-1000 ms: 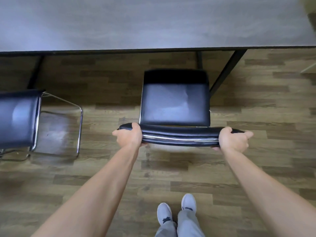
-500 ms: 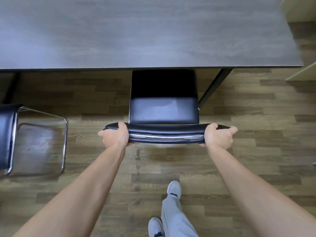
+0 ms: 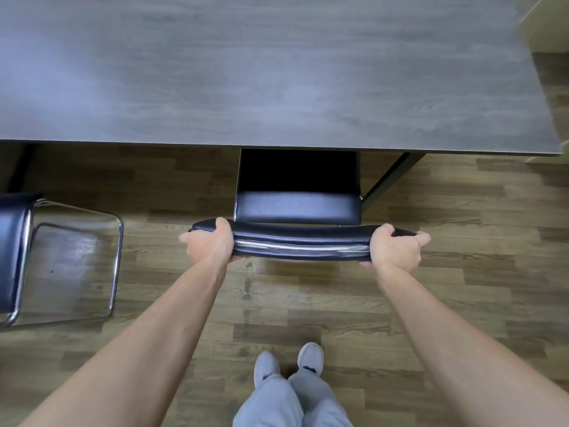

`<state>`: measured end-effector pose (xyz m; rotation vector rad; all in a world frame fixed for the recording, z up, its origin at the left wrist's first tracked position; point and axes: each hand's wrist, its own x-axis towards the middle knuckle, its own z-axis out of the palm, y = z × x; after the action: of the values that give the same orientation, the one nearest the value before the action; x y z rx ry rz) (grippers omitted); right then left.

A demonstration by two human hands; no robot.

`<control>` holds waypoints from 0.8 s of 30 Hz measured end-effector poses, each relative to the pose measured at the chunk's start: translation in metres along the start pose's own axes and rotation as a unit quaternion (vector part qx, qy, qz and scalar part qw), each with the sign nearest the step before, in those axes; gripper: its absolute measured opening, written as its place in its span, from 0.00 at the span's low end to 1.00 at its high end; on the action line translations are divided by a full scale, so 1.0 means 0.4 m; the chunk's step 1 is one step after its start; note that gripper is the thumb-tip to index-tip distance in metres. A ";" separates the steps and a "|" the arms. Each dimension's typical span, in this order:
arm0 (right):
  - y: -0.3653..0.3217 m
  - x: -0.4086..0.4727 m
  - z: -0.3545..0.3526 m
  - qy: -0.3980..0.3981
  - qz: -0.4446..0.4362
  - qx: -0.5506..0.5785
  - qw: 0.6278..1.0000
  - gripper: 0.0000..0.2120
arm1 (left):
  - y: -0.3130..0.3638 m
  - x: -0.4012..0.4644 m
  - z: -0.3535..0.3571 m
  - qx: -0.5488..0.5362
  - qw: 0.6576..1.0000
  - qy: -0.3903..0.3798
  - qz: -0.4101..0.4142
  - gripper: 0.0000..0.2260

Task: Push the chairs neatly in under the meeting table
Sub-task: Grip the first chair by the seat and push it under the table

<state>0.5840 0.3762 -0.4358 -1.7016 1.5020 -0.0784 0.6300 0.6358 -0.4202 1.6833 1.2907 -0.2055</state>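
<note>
A black padded chair with a chrome frame stands in front of me, its seat partly hidden under the near edge of the grey wood-grain meeting table. My left hand grips the left end of the chair's backrest top. My right hand grips the right end, thumb pointing outward. A second black chair with a chrome sled base stands at the far left, pulled out from the table, only partly in view.
A dark table leg slants down just right of the chair seat; another leg shows at the left. The floor is brown wood planks. My feet stand behind the chair. Pale furniture sits at the top right.
The chair has slid forward, so more of its seat now lies under the table edge. I stepped forward with it. Both hands kept their grip on the backrest.
</note>
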 end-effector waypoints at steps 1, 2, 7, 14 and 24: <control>-0.007 0.004 0.005 0.000 -0.001 0.000 1.000 0.22 | 0.007 0.001 0.003 0.001 1.000 -0.002 0.000 0.21; -0.013 0.008 0.010 0.000 -0.001 -0.002 1.000 0.23 | 0.012 0.005 0.008 0.000 1.000 -0.002 0.000 0.21; -0.040 0.017 0.027 -0.002 0.008 -0.019 1.000 0.23 | 0.043 0.027 0.025 0.009 1.000 0.003 -0.001 0.23; -0.117 0.005 0.059 0.003 0.030 -0.033 0.999 0.23 | 0.105 0.097 0.047 0.054 0.998 0.002 0.014 0.34; -0.193 0.016 0.103 0.023 0.044 -0.028 0.998 0.28 | 0.196 0.100 0.056 0.071 0.995 -0.061 0.021 0.39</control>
<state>0.6691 0.3870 -0.4180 -1.6847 1.6254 -0.0289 0.7197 0.6471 -0.4117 1.7875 1.1704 -0.3772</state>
